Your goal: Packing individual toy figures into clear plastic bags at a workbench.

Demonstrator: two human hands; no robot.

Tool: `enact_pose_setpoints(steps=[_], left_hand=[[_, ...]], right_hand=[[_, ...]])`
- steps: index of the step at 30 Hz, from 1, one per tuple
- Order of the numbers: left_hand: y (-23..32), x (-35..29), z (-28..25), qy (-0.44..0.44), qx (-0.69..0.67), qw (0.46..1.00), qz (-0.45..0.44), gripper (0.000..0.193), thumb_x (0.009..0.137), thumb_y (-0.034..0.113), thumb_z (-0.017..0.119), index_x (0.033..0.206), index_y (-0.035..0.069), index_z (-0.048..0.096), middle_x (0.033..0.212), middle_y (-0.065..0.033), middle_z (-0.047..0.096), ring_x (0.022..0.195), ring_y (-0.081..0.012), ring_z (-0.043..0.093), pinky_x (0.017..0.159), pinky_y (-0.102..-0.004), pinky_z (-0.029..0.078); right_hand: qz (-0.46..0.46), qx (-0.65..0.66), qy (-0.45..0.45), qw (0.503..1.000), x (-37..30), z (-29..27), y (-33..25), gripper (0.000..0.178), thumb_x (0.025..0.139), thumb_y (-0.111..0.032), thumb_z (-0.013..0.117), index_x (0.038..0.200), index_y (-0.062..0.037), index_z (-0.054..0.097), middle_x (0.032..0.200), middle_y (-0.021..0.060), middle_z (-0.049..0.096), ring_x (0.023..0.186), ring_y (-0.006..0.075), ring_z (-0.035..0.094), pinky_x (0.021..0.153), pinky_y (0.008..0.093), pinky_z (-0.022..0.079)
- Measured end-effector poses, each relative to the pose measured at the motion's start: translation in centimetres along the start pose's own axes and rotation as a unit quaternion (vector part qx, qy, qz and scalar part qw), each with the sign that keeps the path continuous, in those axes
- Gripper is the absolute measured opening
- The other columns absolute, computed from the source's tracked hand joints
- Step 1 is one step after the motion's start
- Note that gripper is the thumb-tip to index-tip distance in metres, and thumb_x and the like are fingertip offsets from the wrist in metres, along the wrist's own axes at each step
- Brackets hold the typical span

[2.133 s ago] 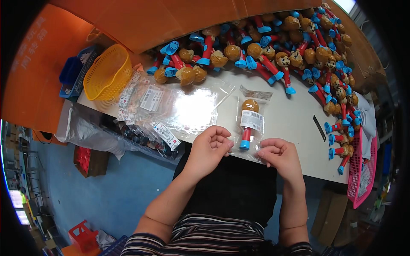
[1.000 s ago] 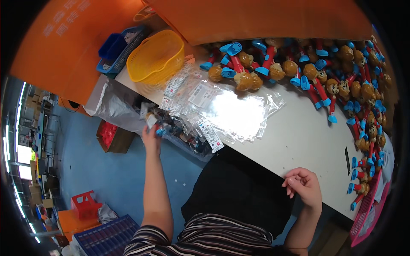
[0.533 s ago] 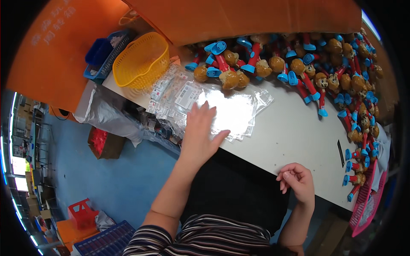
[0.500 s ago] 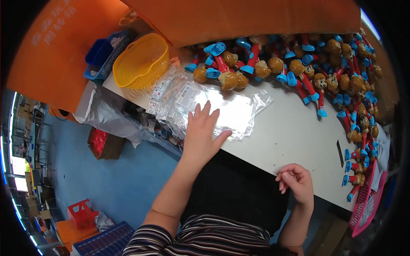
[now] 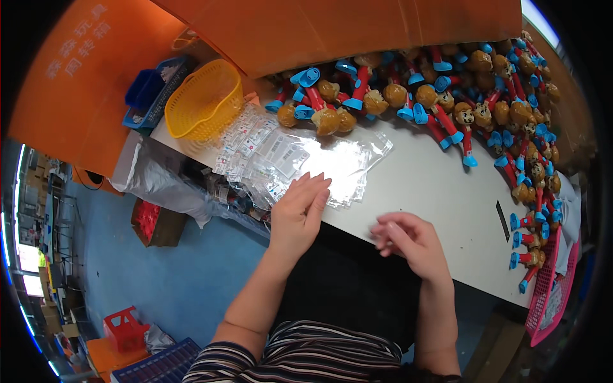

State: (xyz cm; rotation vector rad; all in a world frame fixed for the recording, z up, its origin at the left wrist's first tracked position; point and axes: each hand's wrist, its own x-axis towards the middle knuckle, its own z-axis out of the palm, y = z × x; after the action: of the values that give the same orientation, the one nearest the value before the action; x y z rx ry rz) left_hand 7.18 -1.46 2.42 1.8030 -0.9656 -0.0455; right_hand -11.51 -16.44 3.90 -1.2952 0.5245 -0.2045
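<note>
My left hand [image 5: 299, 214] lies over the near edge of a pile of clear plastic bags [image 5: 281, 156] on the white table. Its fingers are stretched and close together, the thumb alongside, and no bag is visibly gripped. Off to its right, my right hand [image 5: 412, 247] hovers at the table's near edge with loosely bent fingers, slightly blurred, and nothing visible in them. Printed labels show on the bags, and glare whitens their right part. Behind them lie many toy figures [image 5: 325, 120] with brown round heads, red bodies and blue feet.
A yellow basket [image 5: 204, 96] and a blue basket [image 5: 156, 105] stand at the back left. A pink basket [image 5: 543, 300] is at the right end, near a thin black strip [image 5: 503, 220] on the table [image 5: 440, 198]. Orange boards [image 5: 357, 32] rise behind the figures.
My left hand has drawn back toward me, its spread fingers now together. My right hand has moved left and up, nearer the bags. The whole view has shifted slightly.
</note>
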Motion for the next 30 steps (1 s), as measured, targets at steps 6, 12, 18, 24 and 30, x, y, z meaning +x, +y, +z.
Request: enact_pose_setpoints(steps=[6, 12, 18, 24, 30], left_hand=[[1.0, -0.7, 0.9, -0.021, 0.019, 0.998, 0.057, 0.02, 0.089, 0.011, 0.066, 0.107, 0.005, 0.071, 0.11, -0.0167, 0.069, 0.11, -0.0375, 0.063, 0.1, -0.0429, 0.047], [1.5, -1.1, 0.0, -0.026, 0.045, 0.996, 0.067, 0.035, 0.081, 0.015, 0.076, 0.113, 0.001, 0.068, 0.115, -0.019, 0.068, 0.109, -0.0323, 0.065, 0.096, -0.0382, 0.049], [2.3, -0.2, 1.4, 0.01, 0.037, 0.999, 0.024, 0.041, 0.077, 0.014, 0.078, 0.113, -0.002, 0.066, 0.112, -0.0196, 0.067, 0.103, -0.0316, 0.067, 0.088, -0.0356, 0.053], [2.9, -0.3, 2.3, -0.014, 0.107, 0.994, 0.032, 0.042, 0.079, 0.008, 0.066, 0.12, -0.002, 0.059, 0.113, -0.0204, 0.065, 0.101, -0.0363, 0.064, 0.085, -0.0404, 0.053], [3.1, -0.2, 4.0, -0.015, 0.185, 0.981, -0.056, 0.039, 0.08, 0.007, 0.062, 0.118, 0.0, 0.061, 0.104, -0.0217, 0.067, 0.088, -0.0375, 0.067, 0.079, -0.0417, 0.054]], right_hand=[[0.131, 0.097, -0.031, 0.986, 5.8, 3.7, -2.1, 0.035, 0.101, -0.026, 0.054, 0.11, 0.0061, 0.062, 0.097, 0.0135, 0.069, 0.077, 0.014, 0.066, 0.065, 0.024, 0.055], [0.063, 0.09, 0.019, 0.994, 7.0, 4.4, -0.6, 0.026, 0.097, -0.019, 0.059, 0.103, 0.0057, 0.065, 0.091, 0.0123, 0.069, 0.073, 0.0135, 0.066, 0.063, 0.022, 0.053], [0.018, 0.063, 0.075, 0.995, 7.3, 5.1, 0.0, 0.021, 0.091, -0.015, 0.069, 0.086, 0.0052, 0.066, 0.077, 0.01, 0.069, 0.063, 0.0109, 0.064, 0.058, 0.0218, 0.052], [-0.023, 0.027, 0.131, 0.991, 7.0, 5.9, -0.1, 0.025, 0.09, -0.017, 0.071, 0.076, 0.003, 0.065, 0.068, 0.0073, 0.066, 0.058, 0.0081, 0.06, 0.053, 0.0217, 0.047], [-0.1, -0.042, 0.142, 0.984, 6.6, 5.9, 0.9, 0.025, 0.091, -0.016, 0.069, 0.077, 0.0041, 0.065, 0.066, 0.0051, 0.065, 0.058, 0.0064, 0.058, 0.052, 0.0209, 0.044]])
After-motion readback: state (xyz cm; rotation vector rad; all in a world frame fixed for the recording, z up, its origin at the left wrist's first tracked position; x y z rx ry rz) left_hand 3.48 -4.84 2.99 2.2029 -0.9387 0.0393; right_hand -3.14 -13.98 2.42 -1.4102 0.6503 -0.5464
